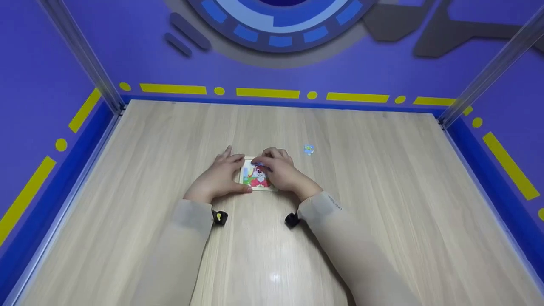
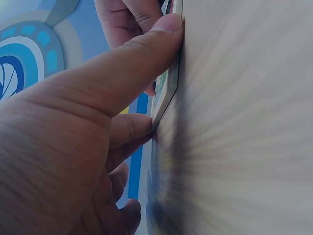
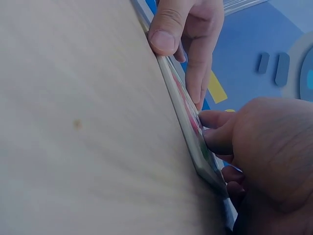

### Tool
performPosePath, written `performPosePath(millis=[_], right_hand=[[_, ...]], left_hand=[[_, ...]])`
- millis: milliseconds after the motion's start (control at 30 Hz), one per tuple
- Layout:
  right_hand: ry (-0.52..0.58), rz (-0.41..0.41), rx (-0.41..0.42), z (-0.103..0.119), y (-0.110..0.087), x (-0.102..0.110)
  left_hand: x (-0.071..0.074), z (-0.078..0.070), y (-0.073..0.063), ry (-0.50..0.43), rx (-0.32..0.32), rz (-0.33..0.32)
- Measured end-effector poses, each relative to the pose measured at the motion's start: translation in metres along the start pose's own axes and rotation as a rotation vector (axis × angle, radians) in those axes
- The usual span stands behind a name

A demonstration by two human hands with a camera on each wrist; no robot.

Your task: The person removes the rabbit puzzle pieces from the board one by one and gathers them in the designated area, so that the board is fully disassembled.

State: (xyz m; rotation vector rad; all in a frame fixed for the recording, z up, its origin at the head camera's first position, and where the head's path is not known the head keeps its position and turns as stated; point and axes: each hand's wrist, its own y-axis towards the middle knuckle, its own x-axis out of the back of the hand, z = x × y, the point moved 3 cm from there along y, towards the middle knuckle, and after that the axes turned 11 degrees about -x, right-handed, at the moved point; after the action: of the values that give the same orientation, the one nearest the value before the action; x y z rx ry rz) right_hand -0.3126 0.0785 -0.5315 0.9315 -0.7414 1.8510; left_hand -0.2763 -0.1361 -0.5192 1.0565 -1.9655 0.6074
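Note:
A small jigsaw puzzle (image 1: 258, 182) in a pale wooden tray frame lies on the table, its picture a red and white cartoon animal on blue and green. My left hand (image 1: 221, 176) holds the frame at its left side, thumb on the near edge and index finger at the far edge. My right hand (image 1: 282, 172) reaches over the puzzle's right part, with thumb and index fingertips (image 3: 217, 120) together at its surface. A bit of blue shows under them, seemingly a puzzle piece, mostly hidden. One loose blue puzzle piece (image 1: 309, 149) lies beyond the right hand.
The wood-grain table (image 1: 382, 204) is bounded by blue panels (image 1: 272, 78) with yellow marks at the back and sides. Metal posts (image 1: 91, 63) stand at the back corners. Black wrist camera mounts (image 1: 292, 220) hang by the cuffs.

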Motion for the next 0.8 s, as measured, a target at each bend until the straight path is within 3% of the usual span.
performPosePath(millis=[400, 800], right_hand=[[-0.003, -0.067, 0.037, -0.0005, -0.0013, -0.0015], [0.052, -0.108, 0.005, -0.0045, -0.0037, 0.0024]], left_hand=[[-0.0004, 0.0019, -0.0007, 0.003, 0.005, 0.001], [0.0003, 0.0000, 0.0004, 0.005, -0.014, 0.001]])
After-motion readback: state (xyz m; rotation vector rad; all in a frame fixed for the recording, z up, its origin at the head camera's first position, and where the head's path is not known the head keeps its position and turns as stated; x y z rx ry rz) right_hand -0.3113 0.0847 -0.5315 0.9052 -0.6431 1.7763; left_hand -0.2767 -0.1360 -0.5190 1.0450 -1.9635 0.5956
